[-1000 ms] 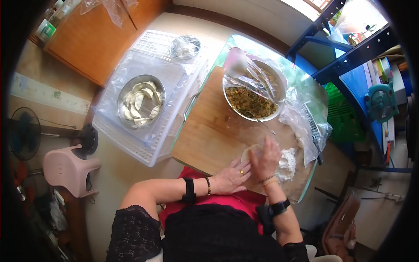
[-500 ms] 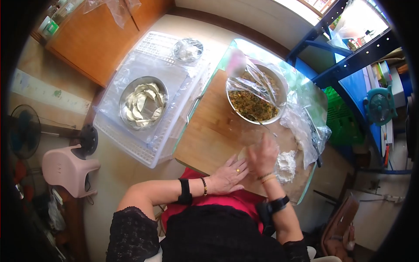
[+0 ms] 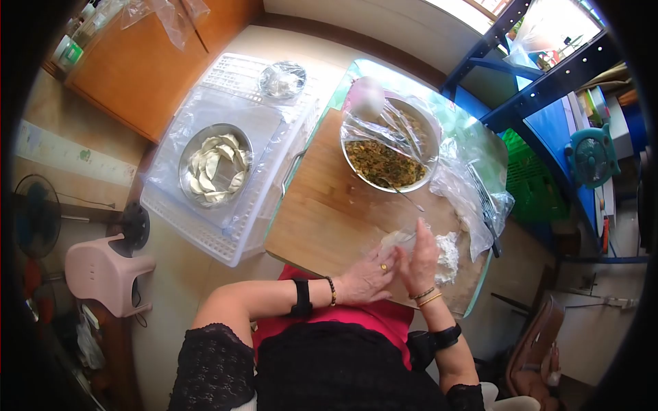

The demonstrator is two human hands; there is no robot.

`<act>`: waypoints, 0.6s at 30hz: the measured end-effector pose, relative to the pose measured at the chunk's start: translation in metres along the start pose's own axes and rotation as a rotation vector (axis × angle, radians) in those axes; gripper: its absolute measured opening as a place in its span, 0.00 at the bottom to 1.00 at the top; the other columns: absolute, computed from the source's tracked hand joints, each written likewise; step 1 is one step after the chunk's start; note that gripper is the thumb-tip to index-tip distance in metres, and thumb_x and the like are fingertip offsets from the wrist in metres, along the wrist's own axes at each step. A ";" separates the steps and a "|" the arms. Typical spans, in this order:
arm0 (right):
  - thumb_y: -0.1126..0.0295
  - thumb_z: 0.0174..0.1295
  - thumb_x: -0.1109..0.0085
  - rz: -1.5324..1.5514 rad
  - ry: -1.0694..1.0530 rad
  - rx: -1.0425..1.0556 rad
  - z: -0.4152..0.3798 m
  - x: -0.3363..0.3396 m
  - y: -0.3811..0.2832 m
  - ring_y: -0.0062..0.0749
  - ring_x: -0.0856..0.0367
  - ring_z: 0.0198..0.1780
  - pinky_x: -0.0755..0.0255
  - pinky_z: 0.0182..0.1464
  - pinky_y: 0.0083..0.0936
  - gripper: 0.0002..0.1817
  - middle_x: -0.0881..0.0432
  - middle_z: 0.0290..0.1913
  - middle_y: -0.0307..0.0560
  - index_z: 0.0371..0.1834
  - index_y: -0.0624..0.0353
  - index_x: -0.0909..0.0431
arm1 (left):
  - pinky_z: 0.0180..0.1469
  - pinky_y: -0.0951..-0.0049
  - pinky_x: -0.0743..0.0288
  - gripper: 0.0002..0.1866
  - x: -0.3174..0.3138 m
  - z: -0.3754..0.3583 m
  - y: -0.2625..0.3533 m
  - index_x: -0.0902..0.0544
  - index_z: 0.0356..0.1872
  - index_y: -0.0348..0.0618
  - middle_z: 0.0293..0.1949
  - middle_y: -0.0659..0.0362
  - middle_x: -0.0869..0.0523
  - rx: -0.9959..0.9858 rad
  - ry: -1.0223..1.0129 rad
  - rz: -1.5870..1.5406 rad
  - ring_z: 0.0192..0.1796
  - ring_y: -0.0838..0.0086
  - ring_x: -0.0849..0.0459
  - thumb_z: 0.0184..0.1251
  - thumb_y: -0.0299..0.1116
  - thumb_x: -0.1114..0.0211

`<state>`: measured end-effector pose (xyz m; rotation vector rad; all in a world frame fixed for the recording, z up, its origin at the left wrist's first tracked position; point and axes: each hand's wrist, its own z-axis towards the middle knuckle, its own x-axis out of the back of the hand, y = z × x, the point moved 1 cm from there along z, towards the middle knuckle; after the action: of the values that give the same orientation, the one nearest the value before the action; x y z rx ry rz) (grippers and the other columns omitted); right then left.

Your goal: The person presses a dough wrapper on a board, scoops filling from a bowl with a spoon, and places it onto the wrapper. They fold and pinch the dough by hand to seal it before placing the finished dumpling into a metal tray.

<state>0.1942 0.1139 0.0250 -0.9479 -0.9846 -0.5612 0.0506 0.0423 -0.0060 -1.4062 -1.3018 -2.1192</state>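
Observation:
My left hand (image 3: pixel 369 279), with a ring on one finger, is low over the near part of the wooden board (image 3: pixel 319 205). Its fingers stretch toward the right. Facing it closely, my right hand (image 3: pixel 419 260) is held on edge with straight fingers pointing away from me. By the fingertips lies a pale, thin patch like dough (image 3: pixel 397 239), partly hidden by the hands. Just right of my right hand is a heap of white flour (image 3: pixel 447 259). Farther back stands a metal bowl (image 3: pixel 436 161) of chopped green-brown filling (image 3: pixel 384 163), part-covered by clear plastic, with a utensil handle sticking out.
On the left, a round metal pan (image 3: pixel 251 168) of folded dumplings (image 3: pixel 212 168) rests on a white plastic crate (image 3: pixel 229 253). A small plastic-covered bowl (image 3: pixel 282 80) sits behind it. A crumpled plastic bag (image 3: pixel 462 195) lies at the board's right. A pink stool (image 3: pixel 103 274) stands on the floor.
My right hand has turned from a curled pose to upright, straight fingers beside my left hand. My left hand has shifted slightly right. The whole view has moved a little.

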 end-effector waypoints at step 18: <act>0.59 0.53 0.32 -0.193 -0.014 0.058 -0.005 -0.026 0.004 0.48 0.27 0.56 0.38 0.57 0.41 0.44 0.26 0.57 0.56 0.72 0.62 0.41 | 0.73 0.44 0.51 0.35 0.009 -0.022 -0.012 0.29 0.60 0.33 0.65 0.41 0.32 0.031 0.028 0.015 0.72 0.51 0.39 0.63 0.53 0.39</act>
<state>0.1875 0.1112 -0.0005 -0.8112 -1.1061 -0.6843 0.0257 0.0330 -0.0071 -1.3646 -1.3036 -2.0928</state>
